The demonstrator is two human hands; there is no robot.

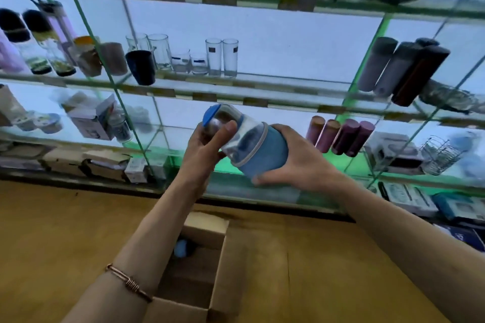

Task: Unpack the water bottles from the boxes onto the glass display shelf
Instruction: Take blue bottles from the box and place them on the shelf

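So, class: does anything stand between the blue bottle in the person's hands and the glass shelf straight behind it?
Nothing visible does. The blue bottle, tilted and held by the left hand and right hand, faces a bare stretch of the glass shelf. The maroon bottles stand off to the right.

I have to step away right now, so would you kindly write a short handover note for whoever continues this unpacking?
Left hand grips the lid end of the blue water bottle; right hand holds its sleeved base. The bottle is tilted in mid-air in front of the glass display shelf, not yet set down.
The open cardboard box sits below on the wooden surface; something blue shows inside, perhaps another bottle.
Left: place this bottle on the shelf, then check the box.
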